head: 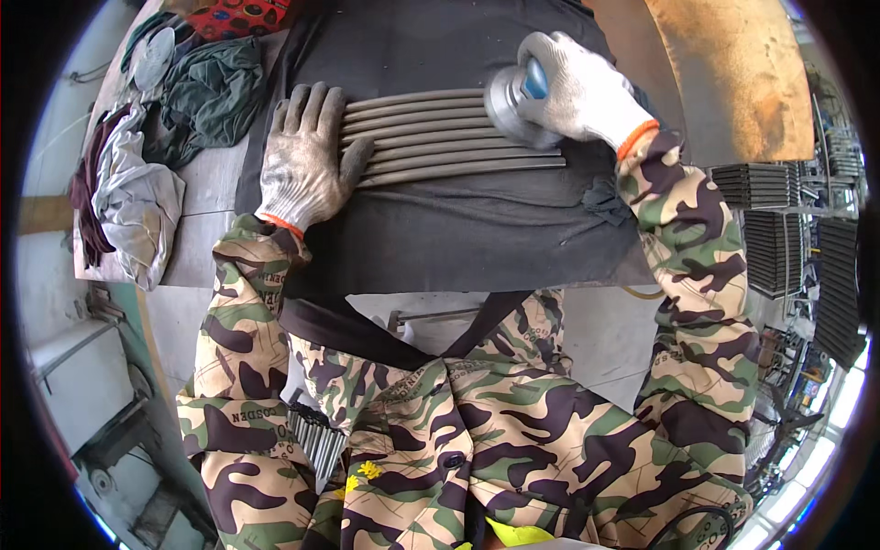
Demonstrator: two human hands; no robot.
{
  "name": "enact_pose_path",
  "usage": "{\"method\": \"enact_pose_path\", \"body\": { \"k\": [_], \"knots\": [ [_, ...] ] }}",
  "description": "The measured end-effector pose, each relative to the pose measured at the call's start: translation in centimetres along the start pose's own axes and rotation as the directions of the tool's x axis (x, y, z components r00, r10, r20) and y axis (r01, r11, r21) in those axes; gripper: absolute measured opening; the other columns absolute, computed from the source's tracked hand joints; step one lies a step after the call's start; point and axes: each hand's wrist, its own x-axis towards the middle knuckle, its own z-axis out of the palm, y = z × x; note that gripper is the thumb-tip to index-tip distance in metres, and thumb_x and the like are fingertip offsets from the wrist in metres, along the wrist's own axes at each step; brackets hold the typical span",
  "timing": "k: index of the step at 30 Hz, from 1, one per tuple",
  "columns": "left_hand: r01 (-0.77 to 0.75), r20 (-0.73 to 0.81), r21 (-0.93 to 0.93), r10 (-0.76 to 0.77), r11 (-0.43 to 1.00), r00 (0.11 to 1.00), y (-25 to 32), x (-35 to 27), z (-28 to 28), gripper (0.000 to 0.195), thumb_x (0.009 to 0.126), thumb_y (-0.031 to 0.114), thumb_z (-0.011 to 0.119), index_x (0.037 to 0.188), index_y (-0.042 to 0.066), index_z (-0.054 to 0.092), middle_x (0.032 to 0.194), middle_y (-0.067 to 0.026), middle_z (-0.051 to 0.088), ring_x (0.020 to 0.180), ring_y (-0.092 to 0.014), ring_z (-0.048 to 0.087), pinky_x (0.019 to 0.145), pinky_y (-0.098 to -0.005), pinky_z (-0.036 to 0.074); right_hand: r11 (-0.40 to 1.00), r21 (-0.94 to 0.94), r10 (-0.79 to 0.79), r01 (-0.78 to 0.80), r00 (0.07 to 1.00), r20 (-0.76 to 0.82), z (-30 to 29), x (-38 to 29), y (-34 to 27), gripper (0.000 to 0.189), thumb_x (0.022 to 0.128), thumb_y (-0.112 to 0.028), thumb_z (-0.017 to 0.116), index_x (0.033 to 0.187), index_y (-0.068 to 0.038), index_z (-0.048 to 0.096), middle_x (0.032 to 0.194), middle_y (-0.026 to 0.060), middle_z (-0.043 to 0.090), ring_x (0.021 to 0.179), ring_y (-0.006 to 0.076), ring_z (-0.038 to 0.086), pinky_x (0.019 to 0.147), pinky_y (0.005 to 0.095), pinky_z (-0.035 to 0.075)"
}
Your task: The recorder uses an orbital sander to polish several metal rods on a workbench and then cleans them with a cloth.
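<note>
Several slim metal tubes (440, 137) lie side by side across a dark cloth (440, 234) on the table. On their left ends rests my left hand (306, 148), in a knitted work glove with dark, dirty fingers, its thumb apart over the lower tubes. My right hand (574, 86), in a whiter glove with an orange cuff, grips a round handheld power tool (512, 106) with a blue top and a grey disc-shaped rim. The tool sits over the right ends of the upper tubes; its underside is hidden, and its outline is a little blurred.
Crumpled green cloth (213, 93) and light grey cloth (137, 206) lie at the table's left, near a red patterned item (237, 15). A stained brown sheet (742, 82) covers the upper right. Stacked dark tubes (773, 251) stand beyond the table at right.
</note>
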Motion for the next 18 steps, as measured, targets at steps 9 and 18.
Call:
{"method": "enact_pose_path", "body": {
  "k": [9,18],
  "knots": [
    [-0.017,-0.035,0.0,0.017,1.0,0.999,0.4,-0.3,-0.5,0.071,0.099,0.047,0.067,0.148,-0.003,0.053,0.152,-0.0299,0.054,0.146,-0.05,0.046,0.125,-0.0592,0.033,0.998,0.007,-0.057,0.057,0.998,-0.032,0.3,-0.6,0.7,0.046,0.081,-0.025,0.08,0.122,-0.018,0.06,0.119,0.0124,0.066,0.114,0.0407,0.068,0.096,0.0499,0.057],
    [0.059,0.004,-0.057,-0.059,0.997,0.998,1.0,-0.2,-1.4,0.07,0.102,0.046,0.062,0.152,-0.002,0.051,0.157,-0.0282,0.052,0.149,-0.048,0.044,0.126,-0.0578,0.032,0.986,0.104,-0.132,0.129,0.991,0.019,-0.2,-2.3,-0.5,0.046,0.074,-0.019,0.083,0.116,-0.016,0.063,0.117,0.0124,0.065,0.11,0.0404,0.069,0.094,0.0488,0.057]
  ]
}}
